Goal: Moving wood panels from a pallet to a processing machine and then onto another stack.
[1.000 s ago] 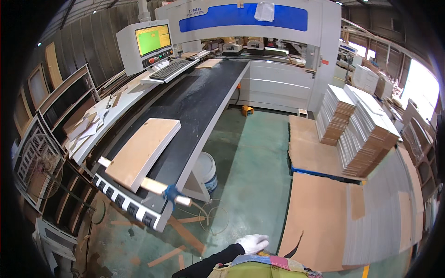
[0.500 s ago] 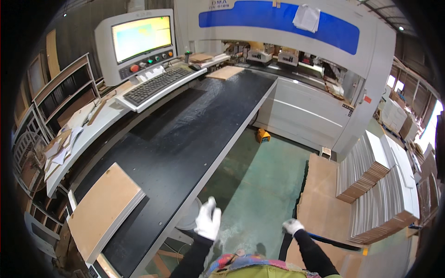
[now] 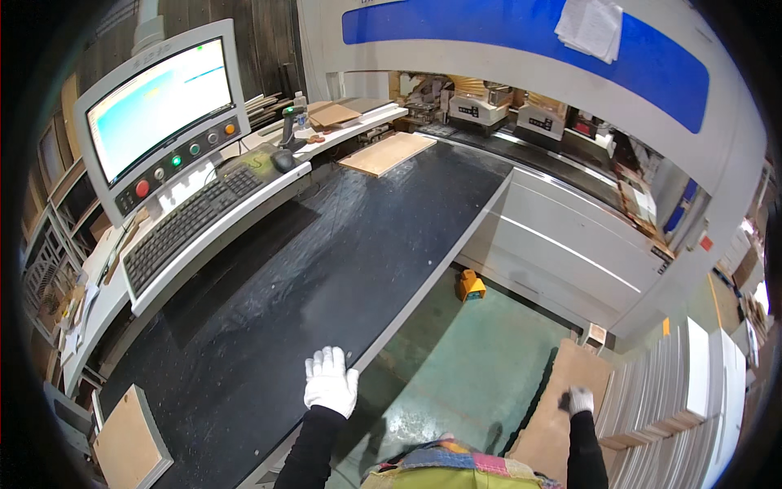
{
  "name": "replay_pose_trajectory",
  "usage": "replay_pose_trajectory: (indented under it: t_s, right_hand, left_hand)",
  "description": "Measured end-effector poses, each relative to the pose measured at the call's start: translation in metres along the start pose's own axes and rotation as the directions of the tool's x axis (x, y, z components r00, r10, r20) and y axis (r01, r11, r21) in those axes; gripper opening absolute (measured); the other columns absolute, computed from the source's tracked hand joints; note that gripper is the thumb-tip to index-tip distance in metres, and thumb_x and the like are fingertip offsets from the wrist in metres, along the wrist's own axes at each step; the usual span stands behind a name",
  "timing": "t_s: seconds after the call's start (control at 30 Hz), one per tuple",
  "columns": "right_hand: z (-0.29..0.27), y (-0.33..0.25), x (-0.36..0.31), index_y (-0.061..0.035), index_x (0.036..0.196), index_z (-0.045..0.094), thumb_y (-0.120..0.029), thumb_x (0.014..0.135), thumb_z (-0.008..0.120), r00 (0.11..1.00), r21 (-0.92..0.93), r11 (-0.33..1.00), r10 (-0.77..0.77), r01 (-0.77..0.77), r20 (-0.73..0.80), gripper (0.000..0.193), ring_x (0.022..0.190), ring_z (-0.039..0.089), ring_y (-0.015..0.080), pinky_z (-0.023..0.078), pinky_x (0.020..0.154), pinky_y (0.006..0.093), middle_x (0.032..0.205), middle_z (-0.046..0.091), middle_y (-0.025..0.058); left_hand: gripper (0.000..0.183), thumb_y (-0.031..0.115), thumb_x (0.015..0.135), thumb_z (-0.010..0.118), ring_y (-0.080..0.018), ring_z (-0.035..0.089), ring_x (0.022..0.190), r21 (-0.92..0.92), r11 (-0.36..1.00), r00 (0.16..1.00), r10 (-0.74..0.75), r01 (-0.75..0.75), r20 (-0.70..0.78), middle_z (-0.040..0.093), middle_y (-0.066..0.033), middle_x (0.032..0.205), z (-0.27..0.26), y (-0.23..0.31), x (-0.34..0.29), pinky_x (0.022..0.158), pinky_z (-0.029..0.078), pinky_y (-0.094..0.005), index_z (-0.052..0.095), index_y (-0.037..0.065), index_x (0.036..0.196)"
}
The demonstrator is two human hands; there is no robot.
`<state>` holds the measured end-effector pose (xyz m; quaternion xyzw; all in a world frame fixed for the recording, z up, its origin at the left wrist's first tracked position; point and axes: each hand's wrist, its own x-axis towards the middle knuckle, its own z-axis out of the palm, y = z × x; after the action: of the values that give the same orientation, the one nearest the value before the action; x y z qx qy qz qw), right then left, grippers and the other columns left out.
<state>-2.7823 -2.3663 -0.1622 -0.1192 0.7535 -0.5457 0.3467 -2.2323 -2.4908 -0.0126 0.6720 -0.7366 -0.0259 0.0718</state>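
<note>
My left hand (image 3: 331, 381), in a white glove, is at the near edge of the long black tabletop (image 3: 358, 269). Its fingers are stretched out, palm down, and nothing is in it. My right hand (image 3: 580, 399), also gloved in white, hangs low at the right over a brown cardboard sheet (image 3: 562, 428). Its fingers are too small and hidden to read, with a dark patch beside them. Tall stacks of white-faced panels (image 3: 668, 391) stand just right of that hand. A small pile of tan boards (image 3: 133, 440) lies at the table's lower left corner.
A monitor (image 3: 159, 106) and a keyboard (image 3: 191, 220) stand along the left side. One tan panel (image 3: 387, 153) lies at the table's far end, before a large white and blue machine (image 3: 521, 49). An orange pedal (image 3: 470, 285) sits on the green floor (image 3: 456, 359).
My view has shifted closer to the machine and monitor. My left hand has come to the table edge with fingers flattened out. My right hand has moved right, over the cardboard.
</note>
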Motion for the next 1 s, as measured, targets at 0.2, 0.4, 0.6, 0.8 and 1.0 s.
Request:
replay_pose_trajectory:
  t_s: [0.2, 0.4, 0.6, 0.8, 1.0]
  right_hand:
    - [0.245, -0.215, 0.120, 0.0017, 0.110, 0.058, -0.015, 0.089, 0.057, 0.816, 0.061, 0.917, -0.380, 0.395, 0.435, 0.026, 0.063, 0.060, 0.0157, 0.052, 0.056, 0.0303, 0.080, 0.062, 0.0087]
    - [0.465, -0.322, 0.186, 0.0014, 0.114, 0.059, -0.021, 0.085, 0.064, 0.604, -0.035, 0.814, -0.401, 0.580, 0.688, 0.038, 0.083, 0.065, 0.0185, 0.053, 0.077, 0.0310, 0.101, 0.066, 0.0137]
    - [0.601, -0.377, 0.278, -0.0042, 0.104, 0.063, -0.018, 0.084, 0.060, 0.521, -0.256, 0.454, -0.754, 0.853, 0.401, 0.025, 0.102, 0.060, 0.0307, 0.046, 0.091, 0.0369, 0.108, 0.060, 0.0156]
    - [0.727, -0.443, 0.381, -0.0047, 0.113, 0.058, -0.027, 0.086, 0.057, 0.565, -0.329, 0.464, -0.735, 0.822, 0.375, 0.035, 0.110, 0.054, 0.0338, 0.043, 0.095, 0.0406, 0.118, 0.054, 0.0180]
    - [0.853, -0.503, 0.480, -0.0015, 0.125, 0.051, -0.033, 0.087, 0.055, 0.430, -0.419, 0.241, -0.785, 0.875, 0.446, 0.050, 0.116, 0.047, 0.0374, 0.040, 0.098, 0.0441, 0.122, 0.051, 0.0223]
  left_hand:
    - [0.052, 0.043, 0.088, 0.048, -0.0383, 0.063, 0.090, 0.096, 0.992, 0.976, -0.099, 0.081, 0.197, 0.063, -0.0257, 0.098, -0.041, 0.058, 0.089, 0.077, 0.050, -0.0453, 0.054, -0.003, 0.111]
    - [0.056, 0.052, 0.091, 0.042, -0.0360, 0.064, 0.089, 0.130, 0.981, 0.746, -0.195, 0.146, 0.637, 0.066, -0.0213, 0.087, -0.076, 0.078, 0.203, 0.080, 0.050, -0.0451, 0.057, 0.002, 0.113]
    - [0.045, 0.042, 0.091, 0.049, -0.0363, 0.059, 0.103, -0.188, 0.970, 0.890, -0.056, 0.156, 0.452, 0.061, -0.0221, 0.110, -0.053, 0.098, 0.343, 0.087, 0.047, -0.0436, 0.054, 0.006, 0.117]
    - [0.031, 0.033, 0.086, 0.050, -0.0418, 0.057, 0.099, -0.357, 0.881, 0.945, -0.328, 0.312, 0.017, 0.059, -0.0225, 0.104, 0.008, 0.099, 0.530, 0.083, 0.045, -0.0496, 0.050, 0.009, 0.106]
    - [0.045, 0.045, 0.086, 0.048, -0.0400, 0.058, 0.099, -0.421, 0.643, 0.672, -0.734, 0.639, -0.100, 0.062, -0.0233, 0.097, 0.042, 0.092, 0.714, 0.083, 0.045, -0.0473, 0.053, 0.006, 0.109]
